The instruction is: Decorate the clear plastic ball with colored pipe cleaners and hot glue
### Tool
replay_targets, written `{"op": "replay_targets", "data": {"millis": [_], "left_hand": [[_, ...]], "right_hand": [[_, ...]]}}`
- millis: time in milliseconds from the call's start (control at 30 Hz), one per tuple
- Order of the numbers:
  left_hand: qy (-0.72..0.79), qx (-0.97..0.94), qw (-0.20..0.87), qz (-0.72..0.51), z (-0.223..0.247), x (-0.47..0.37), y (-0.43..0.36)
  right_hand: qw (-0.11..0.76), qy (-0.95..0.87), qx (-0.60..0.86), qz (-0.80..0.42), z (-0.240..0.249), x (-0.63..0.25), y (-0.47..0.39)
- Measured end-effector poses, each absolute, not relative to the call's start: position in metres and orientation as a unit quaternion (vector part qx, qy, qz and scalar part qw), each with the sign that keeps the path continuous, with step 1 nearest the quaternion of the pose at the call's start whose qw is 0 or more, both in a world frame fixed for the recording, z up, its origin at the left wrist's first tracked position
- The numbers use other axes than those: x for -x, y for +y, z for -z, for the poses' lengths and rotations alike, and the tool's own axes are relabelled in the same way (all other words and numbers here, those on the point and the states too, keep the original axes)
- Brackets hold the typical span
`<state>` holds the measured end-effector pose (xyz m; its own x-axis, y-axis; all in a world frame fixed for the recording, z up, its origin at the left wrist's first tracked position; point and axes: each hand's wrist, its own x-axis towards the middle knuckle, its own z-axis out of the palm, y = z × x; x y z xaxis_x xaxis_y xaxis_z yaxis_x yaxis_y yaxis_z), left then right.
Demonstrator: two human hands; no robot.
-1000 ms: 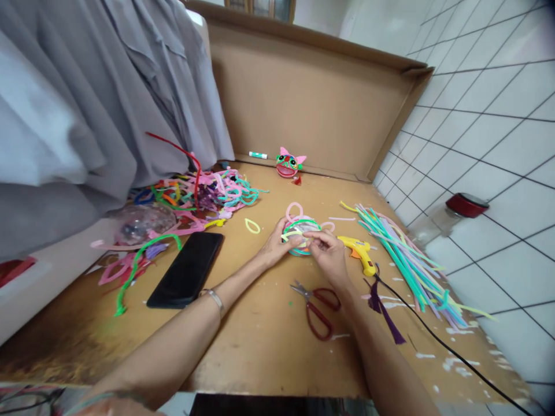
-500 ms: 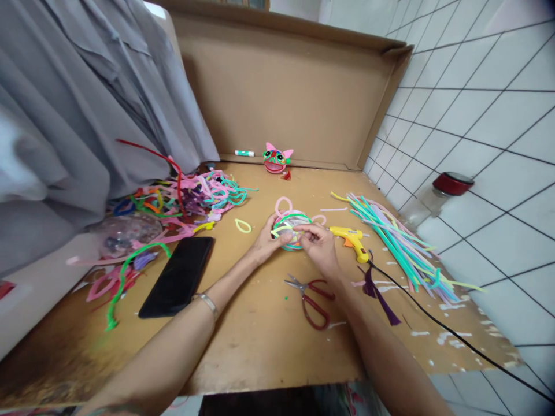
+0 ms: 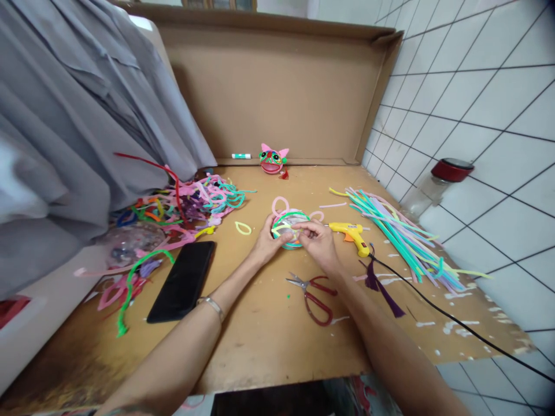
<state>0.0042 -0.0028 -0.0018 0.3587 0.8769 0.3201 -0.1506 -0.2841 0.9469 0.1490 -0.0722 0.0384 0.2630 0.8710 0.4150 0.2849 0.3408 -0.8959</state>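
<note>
My left hand [image 3: 269, 241] is wrapped round the side of a round pipe-cleaner craft [image 3: 289, 215], clear in the middle, with a green and teal rim and pink loops on top. Across its front lies a yellow pipe-cleaner loop [image 3: 281, 230]; my left thumb rests by it. The fingers of my right hand [image 3: 318, 240] are pinched together at that loop's right end, partly hiding the craft. A second yellow loop [image 3: 243, 228] lies on the table to the left. Just right of my right hand is a yellow glue gun [image 3: 353, 234]. Red-handled scissors [image 3: 313, 296] lie open, nearer me.
A finished pink-eared animal head [image 3: 272, 160] and a glue stick [image 3: 241, 156] stand by the cardboard back [image 3: 277, 86]. Left are tangled pipe cleaners [image 3: 208, 193] and a black phone [image 3: 182, 283]. Right are straight pipe cleaners [image 3: 399, 237], a purple tassel [image 3: 381, 289], a jar [image 3: 427, 190] and a black cord [image 3: 451, 323].
The view has shifted slightly. Both hands stay on the craft, with my right fingers still pinched at the yellow loop; otherwise little differs.
</note>
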Motion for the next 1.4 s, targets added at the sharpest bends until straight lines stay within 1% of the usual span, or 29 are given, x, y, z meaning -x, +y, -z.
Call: {"op": "replay_targets", "data": {"millis": [267, 667, 867, 1200, 1300, 1400], "left_hand": [[0.296, -0.635, 0.526, -0.482, 0.006, -0.007, -0.005], [0.31, -0.629, 0.527, -0.48, 0.005, -0.009, -0.006], [0.345, -0.625, 0.503, -0.487, 0.008, -0.008, -0.005], [0.351, -0.601, 0.507, -0.508, 0.001, -0.014, -0.009], [0.347, -0.59, 0.52, -0.511, 0.0, -0.015, -0.01], [0.349, -0.584, 0.518, -0.519, -0.002, -0.015, -0.01]], "right_hand": [[0.603, -0.567, 0.511, -0.235, -0.035, -0.152, -0.07], [0.605, -0.537, 0.525, -0.264, -0.033, -0.15, -0.068], [0.613, -0.511, 0.527, -0.292, -0.035, -0.147, -0.069], [0.632, -0.481, 0.501, -0.343, -0.044, -0.15, -0.072], [0.631, -0.484, 0.509, -0.329, -0.046, -0.155, -0.071], [0.62, -0.487, 0.552, -0.271, -0.049, -0.167, -0.07]]}}
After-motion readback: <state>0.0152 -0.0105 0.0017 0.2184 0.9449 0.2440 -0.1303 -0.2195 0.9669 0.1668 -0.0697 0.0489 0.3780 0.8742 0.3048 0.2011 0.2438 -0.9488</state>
